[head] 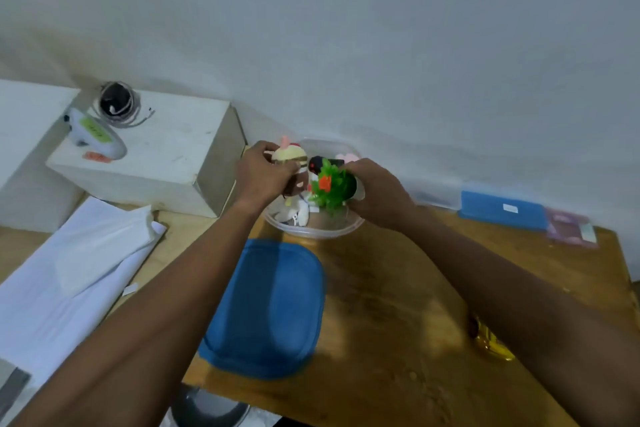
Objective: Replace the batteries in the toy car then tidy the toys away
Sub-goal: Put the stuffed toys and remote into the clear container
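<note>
Your left hand has its fingers and thumb curled round a small plush toy, cream on top and brown below, with pink ears poking up above your knuckles. Your right hand grips a plastic plant with green leaves and an orange-red flower. The fingers wrap the dark base on the far side, so how tightly they close there is hidden.

Both toys are held close together, just above a clear tub that stands on the wooden table near the wall. Between your hands, in the tub, a black toy with a red spot shows. It is too blurred to tell whether this is the car. White and pink soft toys lie in the tub beneath your hands.

Just in front of the tub, between your forearms, a blue lid lies flat on the table. A yellow wrapper peeks out from under your right forearm.

To the left stands a white box, and on it are a coil of wire and a white gadget with a green label. A white sheet lies on the table's left side. Against the wall on the right lies a blue case, with a pink packet just beside it.
</note>
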`<state>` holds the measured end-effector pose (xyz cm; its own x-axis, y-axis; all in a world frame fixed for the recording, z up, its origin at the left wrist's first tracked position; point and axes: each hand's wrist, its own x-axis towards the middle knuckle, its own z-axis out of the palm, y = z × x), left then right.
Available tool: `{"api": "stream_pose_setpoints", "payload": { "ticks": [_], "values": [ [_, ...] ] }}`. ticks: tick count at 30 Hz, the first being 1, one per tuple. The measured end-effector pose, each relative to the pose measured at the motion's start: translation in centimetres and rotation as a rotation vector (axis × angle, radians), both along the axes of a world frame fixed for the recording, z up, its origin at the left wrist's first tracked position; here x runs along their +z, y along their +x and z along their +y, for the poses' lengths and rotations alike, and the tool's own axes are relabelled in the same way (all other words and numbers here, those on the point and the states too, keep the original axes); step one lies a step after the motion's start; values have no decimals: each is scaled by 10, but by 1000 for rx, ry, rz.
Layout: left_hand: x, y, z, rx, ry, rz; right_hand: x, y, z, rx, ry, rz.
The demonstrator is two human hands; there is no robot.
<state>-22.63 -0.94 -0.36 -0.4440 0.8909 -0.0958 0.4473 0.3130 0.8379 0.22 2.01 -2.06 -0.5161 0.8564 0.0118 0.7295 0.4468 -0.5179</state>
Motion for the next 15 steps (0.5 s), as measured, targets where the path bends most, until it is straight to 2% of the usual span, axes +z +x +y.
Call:
{"api": "stream_pose_setpoints", "payload": {
  "ticks": [3, 6, 8, 11, 13, 15],
  "values": [
    [-13, -11, 19, -122, -63, 138, -3, -6, 19, 126, 15, -321],
    [-28, -14, 32, -239, -154, 248, -8, -16, 28, 205, 61, -500],
    [-36, -18, 39, -277, -225, 267, -13, -23, 32, 218, 60, -553],
    [-39, -18, 46, -318, -271, 441, -21, -28, 32, 246, -25, -577],
    [-29, -12, 43, -350, -204, 629, -24, -31, 28, 263, -76, -601],
    [-29, -8, 38, -345, -115, 710, -25, -32, 25, 261, -47, -613]
  ]
}}
